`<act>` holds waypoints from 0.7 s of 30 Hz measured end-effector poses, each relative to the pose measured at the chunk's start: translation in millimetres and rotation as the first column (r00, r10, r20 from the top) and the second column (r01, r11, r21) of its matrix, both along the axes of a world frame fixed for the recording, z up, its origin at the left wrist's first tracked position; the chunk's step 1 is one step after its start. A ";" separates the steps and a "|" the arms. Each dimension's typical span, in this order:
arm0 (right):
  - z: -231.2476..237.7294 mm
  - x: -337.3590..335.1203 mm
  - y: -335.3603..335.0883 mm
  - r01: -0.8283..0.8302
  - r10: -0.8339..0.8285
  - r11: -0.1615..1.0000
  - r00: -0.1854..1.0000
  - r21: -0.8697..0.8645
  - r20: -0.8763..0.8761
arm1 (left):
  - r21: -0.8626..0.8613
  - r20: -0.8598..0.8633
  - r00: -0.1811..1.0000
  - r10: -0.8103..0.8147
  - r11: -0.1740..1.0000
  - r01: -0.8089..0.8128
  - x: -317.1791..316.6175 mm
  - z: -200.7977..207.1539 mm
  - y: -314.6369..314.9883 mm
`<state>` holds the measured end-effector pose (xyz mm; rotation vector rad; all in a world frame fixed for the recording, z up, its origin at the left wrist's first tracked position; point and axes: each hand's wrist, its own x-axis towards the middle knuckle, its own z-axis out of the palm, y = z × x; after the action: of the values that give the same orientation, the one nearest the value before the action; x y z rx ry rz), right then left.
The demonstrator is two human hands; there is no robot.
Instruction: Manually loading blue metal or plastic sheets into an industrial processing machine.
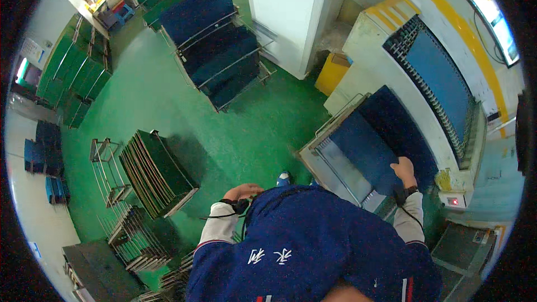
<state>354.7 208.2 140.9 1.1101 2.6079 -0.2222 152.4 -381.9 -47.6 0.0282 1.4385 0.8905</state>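
My right hand [404, 171] is closed on the near edge of a flat blue panel [358, 146], at the right. This panel lies over a metal cart [349, 172] with wire rails. Behind it stands a darker blue panel or stack [396, 126], against the side of a pale machine. My left hand [244, 191] is beside my waist with its fingers stretched out, and nothing shows in it. Part of its fingertips is hidden by my blue garment [313, 229].
The pale machine [366, 86] at the right has a roller conveyor [436, 70] carrying a blue panel. A yellow box [331, 74] stands beside it. Racks of dark blue boards [215, 45] and green boards [154, 176] stand on the green floor, near a white pillar [285, 14].
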 end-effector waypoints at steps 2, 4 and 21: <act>-4.0 1.6 3.2 -0.022 0.023 1.000 0.999 0.019 -0.036 | 0.010 -0.014 0.997 -0.082 0.997 0.082 -1.4 1.0 -2.4; -10.0 4.3 5.8 -0.032 0.034 0.999 0.997 0.025 -0.072 | 0.048 -0.028 0.991 -0.128 0.990 0.130 0.3 1.2 -3.5; -15.3 9.3 -4.7 -0.048 0.080 0.991 0.963 0.126 -0.257 | 0.387 -0.480 0.850 -0.217 0.817 0.427 11.0 -70.3 -39.7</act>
<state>364.0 203.5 125.6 1.0982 2.9209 -0.2146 163.5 -421.6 -117.9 0.8766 1.4993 0.9631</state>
